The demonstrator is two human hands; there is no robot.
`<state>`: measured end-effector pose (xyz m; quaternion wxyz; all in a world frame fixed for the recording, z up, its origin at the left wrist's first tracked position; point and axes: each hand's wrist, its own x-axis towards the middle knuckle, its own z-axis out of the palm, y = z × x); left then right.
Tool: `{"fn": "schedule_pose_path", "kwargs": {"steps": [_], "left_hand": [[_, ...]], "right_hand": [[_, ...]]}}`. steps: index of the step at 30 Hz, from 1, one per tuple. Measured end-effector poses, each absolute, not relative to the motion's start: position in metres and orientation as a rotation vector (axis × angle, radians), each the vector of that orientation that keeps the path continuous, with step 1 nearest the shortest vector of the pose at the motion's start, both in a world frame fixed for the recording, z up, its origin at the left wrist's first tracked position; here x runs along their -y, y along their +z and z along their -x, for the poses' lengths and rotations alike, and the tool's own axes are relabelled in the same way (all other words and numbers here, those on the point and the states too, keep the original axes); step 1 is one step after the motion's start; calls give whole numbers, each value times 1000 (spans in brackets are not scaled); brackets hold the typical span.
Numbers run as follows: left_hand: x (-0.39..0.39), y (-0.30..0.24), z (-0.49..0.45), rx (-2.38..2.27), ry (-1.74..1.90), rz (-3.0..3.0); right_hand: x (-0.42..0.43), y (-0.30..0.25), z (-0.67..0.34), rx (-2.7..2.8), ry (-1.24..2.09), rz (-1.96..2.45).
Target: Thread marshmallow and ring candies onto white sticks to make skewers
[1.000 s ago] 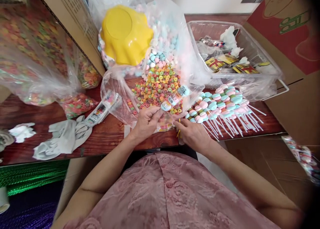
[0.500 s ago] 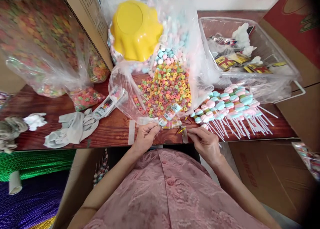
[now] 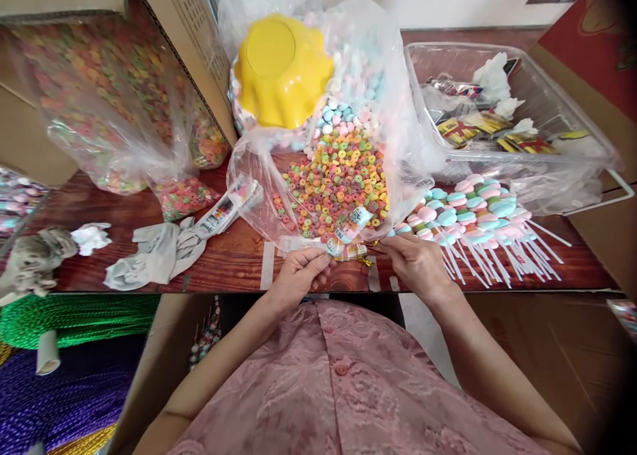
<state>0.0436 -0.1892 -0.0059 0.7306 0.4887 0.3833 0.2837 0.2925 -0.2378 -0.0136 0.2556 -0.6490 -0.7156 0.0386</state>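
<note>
My left hand (image 3: 304,274) is closed, thumb and forefinger pinching the near end of a small printed clear plastic bag (image 3: 350,227). The bag lies against the front of a heap of colourful ring candies (image 3: 338,183). To its right, my right hand (image 3: 419,264) is closed with the fingertips on a thin gold twist tie (image 3: 376,243). Another gold tie (image 3: 367,261) lies on the table just below. Close beyond the right hand are marshmallow skewers (image 3: 472,209) in pink and blue, their white sticks pointing towards me.
A yellow bowl (image 3: 283,70) sits upside down on bagged marshmallows (image 3: 355,64). At the back right stands a clear plastic bin (image 3: 572,97) with packets inside. Left are a grey glove (image 3: 154,256), flat printed bags (image 3: 219,216) and a large bag of ring candies (image 3: 109,103).
My right hand has moved away from the table's front edge, and its fingertips are now at a gold tie. My left hand still pinches the bag. The whole view has shifted slightly.
</note>
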Motion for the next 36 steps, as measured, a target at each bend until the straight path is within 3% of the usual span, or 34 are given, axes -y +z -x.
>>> {"fn": "schedule_pose_path", "kwargs": {"steps": [6, 14, 26, 36], "left_hand": [[181, 10, -61, -702, 758, -1351], [177, 11, -64, -716, 638, -1340], [176, 6, -42, -620, 348, -1107], [181, 14, -36, -683, 683, -955]], "right_hand": [[232, 1, -269, 2004, 110, 1616], [227, 13, -234, 1506, 841, 1344], [220, 9, -233, 1593, 1056, 1202], [228, 8, -209, 820, 1613, 959]]}}
